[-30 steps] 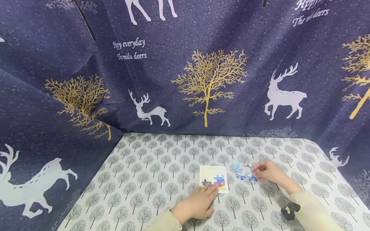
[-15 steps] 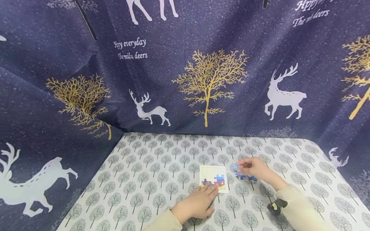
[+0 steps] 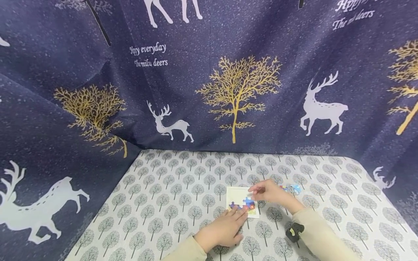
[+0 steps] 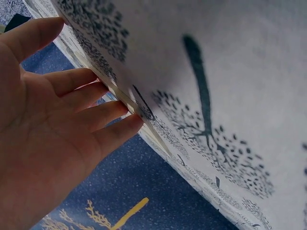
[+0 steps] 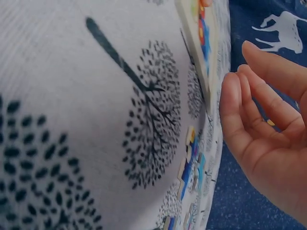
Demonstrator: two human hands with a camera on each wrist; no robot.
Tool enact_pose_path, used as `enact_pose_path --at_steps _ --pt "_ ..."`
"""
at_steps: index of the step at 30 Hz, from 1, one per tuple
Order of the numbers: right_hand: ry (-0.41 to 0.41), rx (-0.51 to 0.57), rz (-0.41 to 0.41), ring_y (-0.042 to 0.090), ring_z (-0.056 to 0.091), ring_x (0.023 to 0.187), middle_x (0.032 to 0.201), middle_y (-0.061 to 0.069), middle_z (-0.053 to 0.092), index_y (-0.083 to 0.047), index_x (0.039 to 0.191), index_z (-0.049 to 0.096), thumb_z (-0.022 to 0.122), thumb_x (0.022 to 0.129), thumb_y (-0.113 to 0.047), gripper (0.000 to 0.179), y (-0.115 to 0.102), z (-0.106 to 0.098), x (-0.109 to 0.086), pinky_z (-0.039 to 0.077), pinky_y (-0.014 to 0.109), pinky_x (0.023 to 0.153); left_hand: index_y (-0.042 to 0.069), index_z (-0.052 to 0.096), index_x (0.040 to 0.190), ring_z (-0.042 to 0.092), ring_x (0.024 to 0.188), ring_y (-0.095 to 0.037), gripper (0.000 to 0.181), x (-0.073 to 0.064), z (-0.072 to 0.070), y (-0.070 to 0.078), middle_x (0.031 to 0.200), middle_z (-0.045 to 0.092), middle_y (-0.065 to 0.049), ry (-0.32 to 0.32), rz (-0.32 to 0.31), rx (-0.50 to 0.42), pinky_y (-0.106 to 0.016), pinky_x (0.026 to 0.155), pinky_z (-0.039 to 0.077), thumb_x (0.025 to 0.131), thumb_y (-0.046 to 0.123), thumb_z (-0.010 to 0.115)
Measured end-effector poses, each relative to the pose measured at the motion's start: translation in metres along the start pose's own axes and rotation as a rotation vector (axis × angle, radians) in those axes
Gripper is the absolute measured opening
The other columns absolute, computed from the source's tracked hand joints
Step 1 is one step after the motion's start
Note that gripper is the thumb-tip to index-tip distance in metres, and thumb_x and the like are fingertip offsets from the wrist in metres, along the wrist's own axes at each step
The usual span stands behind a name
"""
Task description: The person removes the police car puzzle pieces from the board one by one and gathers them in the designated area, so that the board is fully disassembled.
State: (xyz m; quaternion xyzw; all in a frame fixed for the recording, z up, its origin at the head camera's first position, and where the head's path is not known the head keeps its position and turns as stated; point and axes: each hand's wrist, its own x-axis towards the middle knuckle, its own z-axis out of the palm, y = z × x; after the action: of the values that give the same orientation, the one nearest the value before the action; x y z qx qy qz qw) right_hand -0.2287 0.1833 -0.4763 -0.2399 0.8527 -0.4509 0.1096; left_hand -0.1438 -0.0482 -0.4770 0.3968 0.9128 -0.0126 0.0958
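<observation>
A square, pale-framed jigsaw tray lies on the tablecloth, partly filled with a picture of a blue train. My left hand rests on its lower left edge, fingers extended; in the left wrist view these fingers lie against the tray's thin rim. Over the upper right corner of the tray, my right hand pinches a small pale-blue puzzle piece, mostly hidden by the fingers. The right wrist view shows that thumb and fingers curled toward each other.
Loose puzzle pieces lie right of the tray, partly hidden behind the right hand. More pieces show beside the tray in the right wrist view. A dark blue deer-print cloth hangs behind the tree-print tablecloth.
My right hand has moved left from the right side of the loose pieces, across them, to the tray's upper right corner. My left hand has stayed on the tray.
</observation>
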Motion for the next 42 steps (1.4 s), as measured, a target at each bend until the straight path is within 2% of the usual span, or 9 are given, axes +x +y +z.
enact_pose_path --at_steps 8,14,24,31,42 --pt "-0.035 -0.029 -0.002 0.012 0.060 0.074 0.085 0.009 0.066 0.005 0.104 0.069 0.074 0.078 -0.004 0.028 0.000 0.005 0.000 0.054 0.022 0.066 0.012 0.033 0.150 0.026 0.143 -0.025 0.066 0.000 -0.001 0.000 0.158 0.024 -0.001 -0.002 0.002 0.010 -0.041 0.112 0.032 0.095 0.043 0.053" --pt "-0.033 -0.026 0.012 0.013 0.059 0.076 0.091 0.011 0.067 0.004 0.104 0.069 0.076 0.075 -0.002 0.030 0.001 0.007 0.000 0.054 0.024 0.064 0.013 0.033 0.150 0.026 0.143 -0.024 0.066 0.000 0.000 0.001 0.158 0.025 -0.001 -0.001 -0.001 0.013 -0.041 0.112 0.032 0.095 0.043 0.053" --pt "-0.027 -0.050 0.030 0.014 0.057 0.076 0.090 0.007 0.063 0.000 0.104 0.069 0.077 0.071 0.000 0.034 0.002 0.011 0.000 0.053 0.023 0.064 0.012 0.033 0.150 0.025 0.143 -0.025 0.067 0.000 -0.001 0.001 0.158 0.023 -0.001 -0.001 -0.003 -0.004 -0.042 0.113 0.032 0.095 0.043 0.054" --pt "-0.040 -0.046 -0.002 0.010 0.054 0.068 0.090 0.009 0.061 0.002 0.105 0.069 0.075 0.070 0.003 0.035 0.004 0.010 0.002 0.051 0.023 0.056 0.012 0.033 0.150 0.026 0.143 -0.025 0.067 0.000 -0.003 0.000 0.158 0.024 -0.001 -0.003 -0.001 0.004 -0.042 0.112 0.032 0.094 0.042 0.055" --pt "-0.049 -0.059 0.013 0.012 0.053 0.070 0.092 0.007 0.058 -0.002 0.105 0.069 0.077 0.070 0.000 0.035 0.006 0.012 0.003 0.050 0.023 0.059 0.012 0.034 0.150 0.026 0.143 -0.026 0.068 -0.002 -0.006 0.002 0.158 0.025 -0.002 -0.009 -0.007 -0.023 -0.042 0.112 0.032 0.093 0.041 0.057"
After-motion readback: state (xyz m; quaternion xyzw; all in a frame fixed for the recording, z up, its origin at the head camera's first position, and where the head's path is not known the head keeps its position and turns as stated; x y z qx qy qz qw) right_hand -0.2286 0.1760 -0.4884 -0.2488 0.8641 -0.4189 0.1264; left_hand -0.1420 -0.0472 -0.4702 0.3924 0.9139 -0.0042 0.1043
